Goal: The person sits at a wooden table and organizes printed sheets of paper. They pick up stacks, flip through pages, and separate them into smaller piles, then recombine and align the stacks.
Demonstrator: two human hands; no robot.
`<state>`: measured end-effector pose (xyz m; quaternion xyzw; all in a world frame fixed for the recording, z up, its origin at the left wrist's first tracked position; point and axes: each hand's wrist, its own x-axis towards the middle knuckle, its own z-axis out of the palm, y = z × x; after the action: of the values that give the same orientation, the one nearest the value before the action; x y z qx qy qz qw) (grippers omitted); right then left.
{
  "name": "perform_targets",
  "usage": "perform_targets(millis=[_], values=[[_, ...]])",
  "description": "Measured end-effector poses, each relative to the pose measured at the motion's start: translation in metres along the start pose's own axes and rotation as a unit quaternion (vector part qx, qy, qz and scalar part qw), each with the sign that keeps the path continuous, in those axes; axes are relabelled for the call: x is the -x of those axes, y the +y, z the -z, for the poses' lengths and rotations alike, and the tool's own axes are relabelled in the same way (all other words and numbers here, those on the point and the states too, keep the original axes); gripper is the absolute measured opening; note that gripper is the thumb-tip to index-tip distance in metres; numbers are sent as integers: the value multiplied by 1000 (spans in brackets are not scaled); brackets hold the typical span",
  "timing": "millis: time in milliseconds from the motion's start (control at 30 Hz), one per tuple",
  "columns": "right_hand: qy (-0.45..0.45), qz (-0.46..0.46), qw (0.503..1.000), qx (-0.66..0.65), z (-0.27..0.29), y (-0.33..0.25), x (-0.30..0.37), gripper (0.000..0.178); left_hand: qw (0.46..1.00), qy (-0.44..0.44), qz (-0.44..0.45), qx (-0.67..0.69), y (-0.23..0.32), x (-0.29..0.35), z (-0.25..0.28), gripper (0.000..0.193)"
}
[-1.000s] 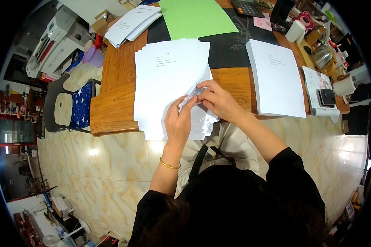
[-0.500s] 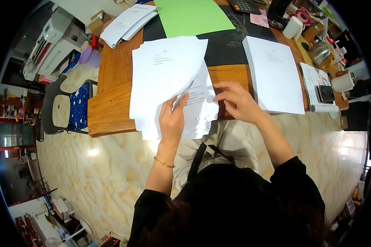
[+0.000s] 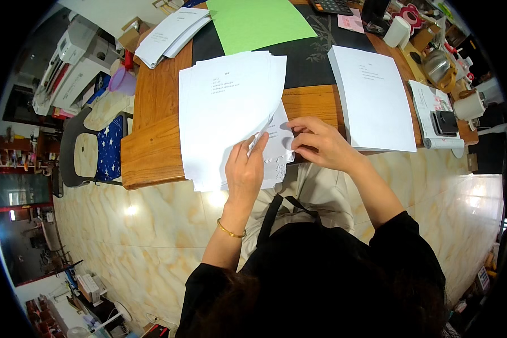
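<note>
A loose stack of printed paper sheets (image 3: 219, 118) lies at the front edge of the wooden desk, its lower part sticking out over my lap. My left hand (image 3: 245, 166) holds the lower right corner of the upper sheets folded back, thumb and fingers closed on them. Under that curl, part of a lower printed page shows. My right hand (image 3: 318, 143) is at the stack's right edge, fingers bent and fingertips touching the paper there; whether they pinch a sheet is hard to see. A second, neater stack of paper (image 3: 374, 101) lies to the right.
On the wooden desk (image 3: 152, 152), a green sheet (image 3: 259, 22) lies on a black mat, with more papers (image 3: 172, 34) at the far left. A calculator (image 3: 331, 5), kettle (image 3: 438, 67), white mug (image 3: 468, 107) and dark phone-like object (image 3: 445, 122) sit farther right. A chair (image 3: 79, 149) stands left.
My left hand has moved slightly right with the folded corner, covering more of the lower page. My right hand has come a little left and down, onto the stack's edge.
</note>
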<state>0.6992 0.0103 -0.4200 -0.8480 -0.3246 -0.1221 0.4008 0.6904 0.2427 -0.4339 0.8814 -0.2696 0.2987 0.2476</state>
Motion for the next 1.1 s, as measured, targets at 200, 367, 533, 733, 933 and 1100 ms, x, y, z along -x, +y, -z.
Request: perform_targets(millis=[200, 367, 533, 733, 933, 1100], values=[[26, -5, 1000, -4, -1, -5, -2, 12, 1000, -3, 1, 24, 5, -1, -1, 34], [45, -17, 999, -10, -2, -15, -13, 8, 998, -35, 13, 43, 8, -3, 6, 33], [72, 3, 996, -44, -3, -24, -31, 12, 1000, -5, -6, 2, -7, 1, -3, 34], [81, -51, 995, -17, 2, -7, -22, 17, 997, 79, 7, -7, -40, -8, 2, 42], [-18, 31, 998, 47, -16, -6, -20, 20, 996, 84, -1, -14, -58, -3, 8, 57], [-33, 116, 986, 115, -30, 0, -35, 26, 997, 75, -7, -13, -56, 1, 5, 52]])
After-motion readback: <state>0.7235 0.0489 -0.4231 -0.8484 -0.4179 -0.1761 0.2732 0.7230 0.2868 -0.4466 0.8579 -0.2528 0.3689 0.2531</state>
